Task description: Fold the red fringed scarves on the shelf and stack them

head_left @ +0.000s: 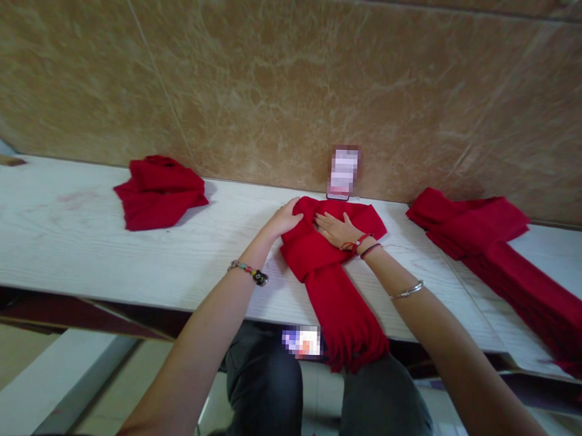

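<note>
Red scarf [333,289] lies folded on the white counter [80,236] under both of your hands, its fringed end hanging over the near edge below your wrists. Your right hand [338,231] rests flat on the upper fold, fingers spread wide. Your left hand [284,221] cups the fold's outer edge just beside it, fingers curved and loose, gripping nothing. Just beyond your fingertips, a phone [344,175] leans against the marble wall [276,84]. A folded red bundle [161,191] sits well left of your left hand; more red scarves [485,244] lie right of your right hand.
</note>
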`<state>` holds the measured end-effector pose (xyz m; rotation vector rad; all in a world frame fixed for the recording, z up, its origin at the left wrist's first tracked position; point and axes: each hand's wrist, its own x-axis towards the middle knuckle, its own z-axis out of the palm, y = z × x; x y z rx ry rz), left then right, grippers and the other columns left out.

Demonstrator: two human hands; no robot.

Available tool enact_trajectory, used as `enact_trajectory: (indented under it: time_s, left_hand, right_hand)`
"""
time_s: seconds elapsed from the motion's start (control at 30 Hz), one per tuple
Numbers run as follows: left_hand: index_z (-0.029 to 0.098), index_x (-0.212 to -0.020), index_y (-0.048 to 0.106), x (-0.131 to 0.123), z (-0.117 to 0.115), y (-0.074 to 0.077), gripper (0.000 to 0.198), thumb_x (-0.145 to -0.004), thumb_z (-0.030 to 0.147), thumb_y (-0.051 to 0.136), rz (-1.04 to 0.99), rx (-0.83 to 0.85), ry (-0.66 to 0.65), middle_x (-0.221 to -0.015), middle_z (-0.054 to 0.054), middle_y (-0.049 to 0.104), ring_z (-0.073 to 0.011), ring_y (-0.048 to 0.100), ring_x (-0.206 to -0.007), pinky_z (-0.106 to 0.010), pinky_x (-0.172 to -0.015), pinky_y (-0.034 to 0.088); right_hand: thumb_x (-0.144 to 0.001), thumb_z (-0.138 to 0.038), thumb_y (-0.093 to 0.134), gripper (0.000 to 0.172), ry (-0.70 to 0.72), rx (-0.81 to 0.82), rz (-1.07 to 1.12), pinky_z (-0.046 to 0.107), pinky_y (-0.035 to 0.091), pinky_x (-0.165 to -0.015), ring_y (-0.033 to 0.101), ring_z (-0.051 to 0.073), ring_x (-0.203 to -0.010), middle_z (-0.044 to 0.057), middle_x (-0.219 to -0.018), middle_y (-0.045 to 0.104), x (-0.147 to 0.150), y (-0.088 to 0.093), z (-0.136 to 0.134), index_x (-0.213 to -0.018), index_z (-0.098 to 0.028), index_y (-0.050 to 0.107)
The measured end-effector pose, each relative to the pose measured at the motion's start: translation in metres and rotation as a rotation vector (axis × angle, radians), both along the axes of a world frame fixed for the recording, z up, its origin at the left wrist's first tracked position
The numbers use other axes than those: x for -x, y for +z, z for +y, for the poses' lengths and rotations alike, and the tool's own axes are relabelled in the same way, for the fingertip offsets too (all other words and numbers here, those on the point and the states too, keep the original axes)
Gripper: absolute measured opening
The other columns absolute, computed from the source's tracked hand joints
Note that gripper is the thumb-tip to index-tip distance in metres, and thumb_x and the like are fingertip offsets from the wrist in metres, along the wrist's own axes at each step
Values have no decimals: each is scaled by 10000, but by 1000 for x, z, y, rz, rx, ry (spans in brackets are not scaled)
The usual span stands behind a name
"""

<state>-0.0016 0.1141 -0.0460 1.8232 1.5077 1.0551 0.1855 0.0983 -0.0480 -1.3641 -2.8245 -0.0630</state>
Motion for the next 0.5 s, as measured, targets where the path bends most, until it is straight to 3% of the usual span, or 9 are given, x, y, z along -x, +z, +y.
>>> enact_trajectory:
  time_s: [0.1,0.2,0.3,0.4,0.43,0.5]
  left_hand:
    - [130,-1215,550,2,3,0,504,-715,176,595,-68,-4,107,-1165,-113,625,-212,599,-1049,-300,-926,447]
    - [115,-1096,619,7,4,3,353,-797,272,518,-208,-10,188,-1043,-114,669,-204,636,-940,-299,-847,486]
    - [107,-1106,612,10,0,8,355,-822,259,462,-236,57,72,-1139,-122,639,-198,608,-1011,-305,-903,460]
    - [139,-1309,464,8,-9,12,602,-741,286,598,-60,167,-169,-1324,-132,516,-241,529,-1155,-355,-987,406]
    - [160,-1372,386,5,-13,12,706,-728,320,626,44,182,-181,-1395,-143,435,-275,464,-1228,-400,-1021,368]
    - [216,-1449,237,-1,-19,13,829,-742,413,624,297,206,-83,-1504,-157,213,-358,261,-1348,-531,-1061,252]
  right_hand:
    - [-909,-251,295,519,47,11,27,648,220,-1039,240,281,-1368,99,-1462,348,1,-1,3,-1416,-145,323]
    - [-887,-197,321,505,55,-103,132,476,253,-1101,263,237,-1362,141,-1417,414,3,-4,7,-1370,-65,390]
    - [-890,-158,302,462,89,-158,127,379,281,-1101,377,215,-1302,186,-1342,490,3,-9,12,-1290,-6,477]
    - [-901,-149,306,439,209,-124,42,448,277,-1093,409,236,-1282,171,-1328,510,3,-13,16,-1280,-45,502]
    - [-904,-158,315,440,211,-115,41,477,285,-1082,396,250,-1291,158,-1353,488,3,-13,16,-1297,-70,492]
    - [-915,-193,326,443,144,-97,89,503,319,-1052,361,277,-1312,132,-1391,449,3,-14,15,-1325,-107,471]
